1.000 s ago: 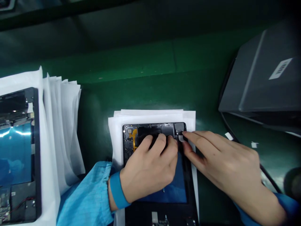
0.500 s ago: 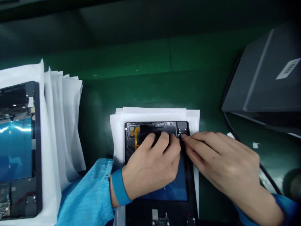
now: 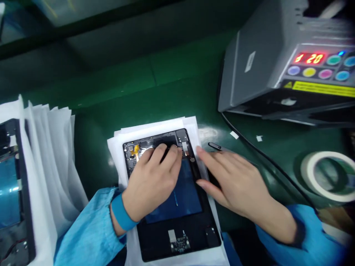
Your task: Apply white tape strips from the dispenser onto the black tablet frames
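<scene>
An opened black tablet point(image 3: 177, 218) lies tilted on white sheets point(image 3: 191, 123), its inner parts and blue panel facing up. Over its upper part rests my left hand point(image 3: 154, 175), fingers curled and pressed together at the top, their tips hidden, so what they hold cannot be made out. Beside the tablet's right edge is my right hand point(image 3: 233, 177), thumb and forefinger apart with nothing between them. Its other fingers reach towards a dark slim tool point(image 3: 215, 146) on the green table.
A grey machine point(image 3: 257, 70) with a lit red display and coloured buttons stands at the upper right. A cable point(image 3: 266, 157) runs below it, near a tape roll point(image 3: 309, 173) and paper scraps. Another tablet point(image 3: 23, 207) with upright white sheets point(image 3: 52, 147) is at left.
The view has swung right, bringing the machine's display and the tape roll in. My right hand has drawn off the tablet's corner and its fingers have opened. My left hand stays on the tablet.
</scene>
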### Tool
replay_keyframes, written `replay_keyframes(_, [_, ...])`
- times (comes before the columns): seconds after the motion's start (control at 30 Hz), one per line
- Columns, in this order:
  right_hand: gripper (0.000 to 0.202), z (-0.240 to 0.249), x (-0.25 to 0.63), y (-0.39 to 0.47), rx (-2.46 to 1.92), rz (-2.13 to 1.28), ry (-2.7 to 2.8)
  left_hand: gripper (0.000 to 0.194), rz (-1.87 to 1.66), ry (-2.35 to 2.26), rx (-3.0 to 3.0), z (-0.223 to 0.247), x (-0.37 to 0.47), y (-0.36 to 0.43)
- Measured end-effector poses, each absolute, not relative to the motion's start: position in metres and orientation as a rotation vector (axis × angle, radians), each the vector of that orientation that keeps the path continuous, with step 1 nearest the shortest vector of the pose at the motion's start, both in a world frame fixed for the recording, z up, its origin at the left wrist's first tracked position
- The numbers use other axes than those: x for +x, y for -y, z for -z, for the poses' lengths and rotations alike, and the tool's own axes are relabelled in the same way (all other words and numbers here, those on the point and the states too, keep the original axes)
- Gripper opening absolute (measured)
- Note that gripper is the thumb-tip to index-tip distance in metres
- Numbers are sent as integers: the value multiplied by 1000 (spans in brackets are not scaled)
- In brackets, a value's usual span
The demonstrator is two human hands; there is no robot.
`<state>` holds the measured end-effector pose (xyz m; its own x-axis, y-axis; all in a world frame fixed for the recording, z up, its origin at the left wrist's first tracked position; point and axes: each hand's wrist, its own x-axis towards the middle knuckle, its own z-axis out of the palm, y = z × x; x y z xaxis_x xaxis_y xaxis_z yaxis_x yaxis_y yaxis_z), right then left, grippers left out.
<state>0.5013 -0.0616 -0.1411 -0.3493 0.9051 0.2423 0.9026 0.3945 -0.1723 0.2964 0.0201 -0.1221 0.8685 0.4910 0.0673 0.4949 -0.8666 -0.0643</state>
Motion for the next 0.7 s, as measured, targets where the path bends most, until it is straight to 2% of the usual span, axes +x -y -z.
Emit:
replay_keyframes(0.07, [52,139,528,78,-1690,118,2169,37,105,762,-2949,123,297,-21])
replay_keyframes(0.17, [57,144,583,93,-1916,526,1835,35,151,720,-2940,122,297,-22])
replay_keyframes(0.2, [55,148,603,94,-1835,760,1726,34,166,706,-2929,121,297,-23])
replay_keyframes(0.27, [52,156,640,90,-1835,931,1679,34,200,672,-2893,121,297,-27])
replay_keyframes(0.4, [33,168,684,77,-1930,982,1584,35,287,593,-2855,124,298,-36])
replay_keyframes(0.57, [22,170,683,79,-2029,1009,1553,34,318,605,-2876,126,296,-36])
replay_keyframes(0.63, [18,164,680,84,-2006,964,1623,33,310,641,-2884,127,297,-35])
replay_keyframes(0.7, [17,158,676,84,-2023,768,1713,33,294,689,-2895,126,298,-32])
